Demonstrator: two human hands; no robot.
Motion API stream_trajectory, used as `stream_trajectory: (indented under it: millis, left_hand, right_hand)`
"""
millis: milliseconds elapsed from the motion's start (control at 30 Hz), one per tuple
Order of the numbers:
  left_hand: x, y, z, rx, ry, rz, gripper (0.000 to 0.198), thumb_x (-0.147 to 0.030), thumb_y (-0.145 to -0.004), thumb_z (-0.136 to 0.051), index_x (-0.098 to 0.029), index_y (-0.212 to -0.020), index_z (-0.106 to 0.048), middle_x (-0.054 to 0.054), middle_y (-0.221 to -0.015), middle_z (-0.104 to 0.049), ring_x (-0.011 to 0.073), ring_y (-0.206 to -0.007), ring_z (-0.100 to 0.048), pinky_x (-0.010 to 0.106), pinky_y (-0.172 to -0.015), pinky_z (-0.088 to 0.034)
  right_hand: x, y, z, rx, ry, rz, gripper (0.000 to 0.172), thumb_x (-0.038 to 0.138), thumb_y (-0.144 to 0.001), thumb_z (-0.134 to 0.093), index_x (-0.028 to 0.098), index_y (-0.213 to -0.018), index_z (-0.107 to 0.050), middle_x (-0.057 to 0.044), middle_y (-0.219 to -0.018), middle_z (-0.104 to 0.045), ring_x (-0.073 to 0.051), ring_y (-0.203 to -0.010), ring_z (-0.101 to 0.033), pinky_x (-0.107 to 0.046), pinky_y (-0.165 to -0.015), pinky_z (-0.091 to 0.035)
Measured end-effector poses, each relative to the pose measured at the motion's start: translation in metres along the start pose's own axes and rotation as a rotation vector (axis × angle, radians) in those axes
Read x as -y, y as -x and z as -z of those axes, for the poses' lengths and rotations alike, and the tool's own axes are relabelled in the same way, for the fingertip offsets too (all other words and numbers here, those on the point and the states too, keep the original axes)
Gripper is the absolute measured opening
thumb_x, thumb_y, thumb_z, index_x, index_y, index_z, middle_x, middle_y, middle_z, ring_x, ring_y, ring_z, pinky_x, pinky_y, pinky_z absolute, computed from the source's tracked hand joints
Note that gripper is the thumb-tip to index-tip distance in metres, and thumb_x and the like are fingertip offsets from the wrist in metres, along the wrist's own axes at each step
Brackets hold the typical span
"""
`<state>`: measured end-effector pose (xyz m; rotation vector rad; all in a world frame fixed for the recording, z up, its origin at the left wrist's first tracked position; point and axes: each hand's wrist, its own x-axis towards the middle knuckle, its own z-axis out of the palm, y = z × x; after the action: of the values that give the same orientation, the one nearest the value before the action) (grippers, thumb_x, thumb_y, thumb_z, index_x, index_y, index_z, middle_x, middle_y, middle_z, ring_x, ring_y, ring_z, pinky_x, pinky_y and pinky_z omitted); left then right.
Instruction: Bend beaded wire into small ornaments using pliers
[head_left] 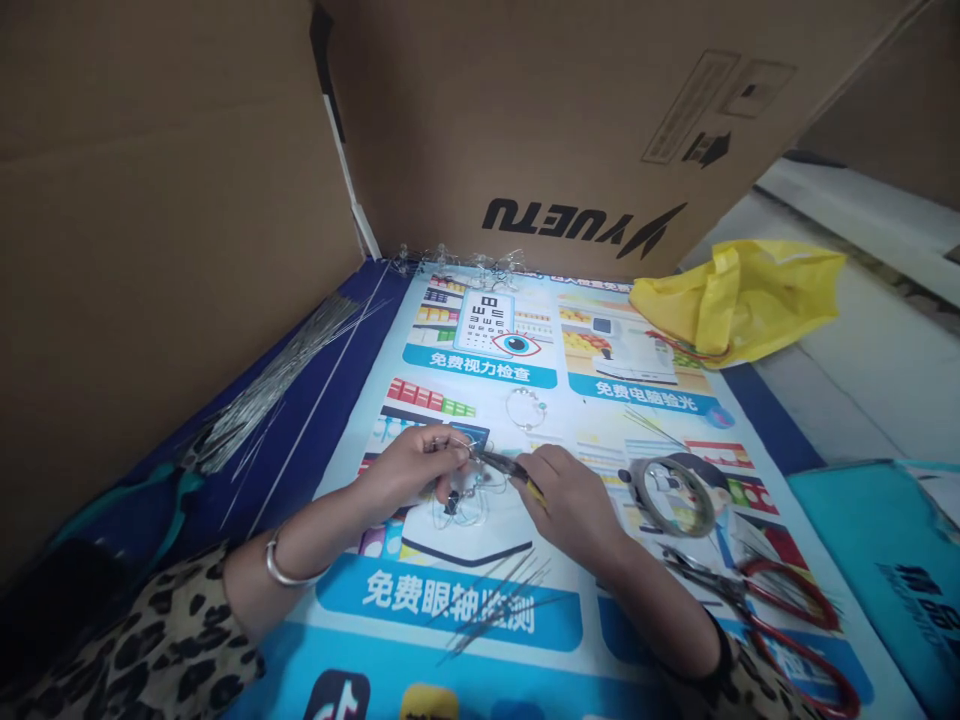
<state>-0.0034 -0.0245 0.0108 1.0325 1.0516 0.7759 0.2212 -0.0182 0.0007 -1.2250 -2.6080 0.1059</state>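
Note:
My left hand is closed, pinching a thin wire piece of looped strands with small beads. Pliers with yellow handles sit in my closed right hand, their jaws pointing left and meeting the wire near my left fingertips. Loose loops hang below the left hand over the printed poster. Just beyond the hands lies a beaded wire ring. Several short cut wires are scattered on the poster nearer to me. Exactly where the jaws grip the wire is too small to make out.
Scissors with red handles and a roll of tape lie at right. A bundle of wires rests at left by teal-handled cutters. Cardboard walls enclose the back and left. A yellow bag lies back right.

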Motion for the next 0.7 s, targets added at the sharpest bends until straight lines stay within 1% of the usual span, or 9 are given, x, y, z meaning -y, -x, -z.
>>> stream_trajectory:
  millis: [200,400,700]
  left_hand:
    - [-0.009,0.001,0.004,0.117,0.045,0.047,0.014,-0.028,-0.078,-0.059,-0.013,-0.078,-0.058,0.000,-0.069,-0.064,0.0039,-0.042,-0.050,0.018,-0.047,-0.039]
    - [-0.009,0.000,0.006,0.137,0.057,0.053,0.012,-0.025,-0.078,-0.057,-0.013,-0.079,-0.059,0.001,-0.069,-0.065,0.0041,-0.041,-0.051,0.017,-0.043,-0.036]
    - [-0.009,-0.001,0.014,0.198,0.071,0.090,0.011,-0.022,-0.076,-0.057,-0.012,-0.079,-0.062,0.003,-0.067,-0.066,0.0055,-0.040,-0.052,0.017,-0.039,-0.031]
  right_hand:
    - [-0.001,-0.001,0.001,-0.007,-0.009,0.059,0.014,0.026,-0.085,-0.046,0.018,-0.092,-0.056,-0.007,-0.087,-0.057,-0.019,-0.083,-0.050,-0.029,-0.069,-0.039]
    - [-0.002,-0.001,0.001,-0.042,0.005,0.086,0.014,0.023,-0.083,-0.047,0.018,-0.093,-0.056,-0.007,-0.086,-0.057,-0.019,-0.082,-0.049,-0.029,-0.068,-0.039]
    - [0.000,0.000,-0.001,-0.074,-0.007,0.110,0.012,0.021,-0.083,-0.047,0.017,-0.090,-0.056,-0.008,-0.086,-0.056,-0.020,-0.084,-0.048,-0.031,-0.071,-0.038]
